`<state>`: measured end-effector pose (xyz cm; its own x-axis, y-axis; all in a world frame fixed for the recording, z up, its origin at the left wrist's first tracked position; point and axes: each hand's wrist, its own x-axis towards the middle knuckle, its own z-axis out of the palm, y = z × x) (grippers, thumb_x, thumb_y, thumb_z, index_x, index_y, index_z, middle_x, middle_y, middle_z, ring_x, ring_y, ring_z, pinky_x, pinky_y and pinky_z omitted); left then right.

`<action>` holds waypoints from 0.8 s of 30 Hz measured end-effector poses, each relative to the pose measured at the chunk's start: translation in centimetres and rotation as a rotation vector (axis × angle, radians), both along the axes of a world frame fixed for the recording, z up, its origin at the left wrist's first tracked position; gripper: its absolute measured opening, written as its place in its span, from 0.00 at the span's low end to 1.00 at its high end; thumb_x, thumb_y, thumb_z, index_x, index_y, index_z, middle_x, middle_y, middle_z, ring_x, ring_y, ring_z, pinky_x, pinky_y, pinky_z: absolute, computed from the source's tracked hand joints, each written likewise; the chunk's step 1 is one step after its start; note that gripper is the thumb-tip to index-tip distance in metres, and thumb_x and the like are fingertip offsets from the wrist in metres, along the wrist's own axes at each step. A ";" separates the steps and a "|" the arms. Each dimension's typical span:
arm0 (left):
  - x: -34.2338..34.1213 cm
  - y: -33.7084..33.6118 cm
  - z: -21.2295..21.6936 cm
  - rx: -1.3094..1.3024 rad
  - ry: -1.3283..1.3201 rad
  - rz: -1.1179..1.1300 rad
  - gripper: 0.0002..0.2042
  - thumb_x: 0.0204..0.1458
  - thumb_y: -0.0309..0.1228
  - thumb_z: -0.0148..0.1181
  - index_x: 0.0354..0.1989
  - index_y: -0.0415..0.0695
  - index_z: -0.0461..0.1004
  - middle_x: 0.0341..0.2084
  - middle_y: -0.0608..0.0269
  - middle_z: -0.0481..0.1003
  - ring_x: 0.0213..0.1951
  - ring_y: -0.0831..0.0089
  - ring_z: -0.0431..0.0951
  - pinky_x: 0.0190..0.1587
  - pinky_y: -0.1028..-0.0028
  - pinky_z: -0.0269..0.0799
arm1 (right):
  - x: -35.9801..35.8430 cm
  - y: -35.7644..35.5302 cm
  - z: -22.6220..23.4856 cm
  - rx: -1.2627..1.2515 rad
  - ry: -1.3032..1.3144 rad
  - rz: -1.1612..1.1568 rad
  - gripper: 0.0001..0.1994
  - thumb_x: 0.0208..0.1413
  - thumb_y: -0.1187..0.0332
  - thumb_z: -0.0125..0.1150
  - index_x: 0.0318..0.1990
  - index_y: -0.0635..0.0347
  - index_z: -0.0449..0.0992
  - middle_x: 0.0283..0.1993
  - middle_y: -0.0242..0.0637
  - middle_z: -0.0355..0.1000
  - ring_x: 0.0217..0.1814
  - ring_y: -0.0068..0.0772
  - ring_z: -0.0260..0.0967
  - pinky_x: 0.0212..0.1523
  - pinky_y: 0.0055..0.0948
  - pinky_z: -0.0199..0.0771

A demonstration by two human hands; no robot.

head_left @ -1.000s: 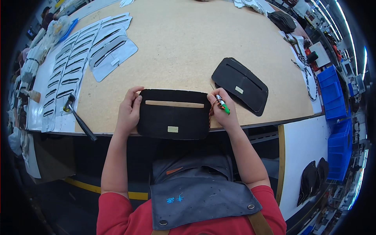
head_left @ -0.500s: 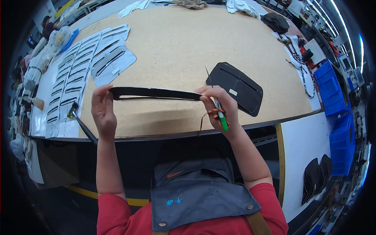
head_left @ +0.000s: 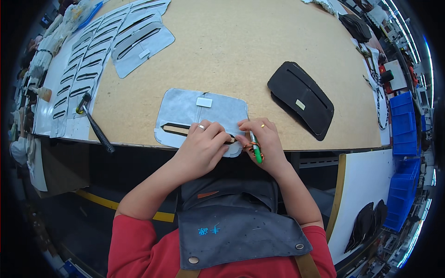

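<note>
A flat fabric panel lies grey side up at the near edge of the brown table, with a long slot cut across it and a small white tag near its top. My left hand rests palm down on the slot, fingers pressing the panel. My right hand holds a green pen and small orange-handled snips, its fingertips touching the panel's right edge.
A stack of black panels lies to the right. Several grey slotted panels are spread at the upper left over white sheets. A hammer lies at the left table edge. Blue bins stand at far right.
The panel, first lying black side up, was lifted on edge between both hands and turned over. It now lies grey side up, with my left hand moved onto its slot.
</note>
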<state>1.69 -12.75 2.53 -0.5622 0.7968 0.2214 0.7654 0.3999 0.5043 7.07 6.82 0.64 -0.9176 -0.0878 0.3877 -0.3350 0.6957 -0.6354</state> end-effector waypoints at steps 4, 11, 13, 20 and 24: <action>0.1 0.1 0.1 -0.024 -0.033 -0.028 0.09 0.47 0.25 0.59 0.37 0.45 0.71 0.33 0.62 0.67 0.38 0.64 0.67 0.41 0.66 0.57 | 0.2 -0.3 0.1 0.127 -0.006 -0.026 0.10 0.50 0.68 0.62 0.38 0.54 0.69 0.42 0.29 0.72 0.46 0.35 0.67 0.46 0.33 0.62; -0.1 0.3 -0.2 0.008 -0.157 -0.008 0.07 0.48 0.24 0.56 0.37 0.46 0.71 0.30 0.64 0.65 0.35 0.65 0.65 0.39 0.68 0.53 | 0.1 -0.4 0.3 0.139 -0.027 -0.029 0.10 0.49 0.68 0.62 0.38 0.53 0.69 0.43 0.28 0.71 0.47 0.34 0.67 0.46 0.33 0.61; -0.2 0.3 -0.4 0.010 -0.160 -0.009 0.07 0.49 0.24 0.56 0.36 0.46 0.72 0.30 0.65 0.65 0.35 0.66 0.65 0.39 0.68 0.53 | 0.1 -0.4 0.2 0.141 -0.033 -0.034 0.10 0.49 0.68 0.63 0.38 0.53 0.69 0.43 0.28 0.71 0.47 0.34 0.66 0.46 0.33 0.61; -0.2 -0.1 -1.1 -0.001 0.242 -0.110 0.16 0.39 0.22 0.58 0.39 0.48 0.74 0.30 0.70 0.68 0.37 0.71 0.67 0.40 0.69 0.52 | 0.0 -0.5 0.5 0.155 -0.044 -0.036 0.10 0.49 0.68 0.63 0.38 0.53 0.70 0.42 0.28 0.71 0.47 0.33 0.66 0.47 0.33 0.61; -1.3 -0.8 -1.4 0.047 0.157 -0.163 0.16 0.39 0.21 0.58 0.39 0.48 0.75 0.31 0.71 0.69 0.37 0.71 0.68 0.41 0.69 0.52 | 0.1 -0.5 0.6 0.162 -0.049 -0.036 0.09 0.49 0.68 0.62 0.38 0.53 0.70 0.43 0.28 0.71 0.47 0.34 0.66 0.47 0.33 0.61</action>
<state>0.35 -13.60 1.10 -0.3827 0.8608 0.3354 0.8885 0.2435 0.3890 7.19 6.32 1.28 -0.9386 -0.1122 0.3261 -0.2796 0.8013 -0.5289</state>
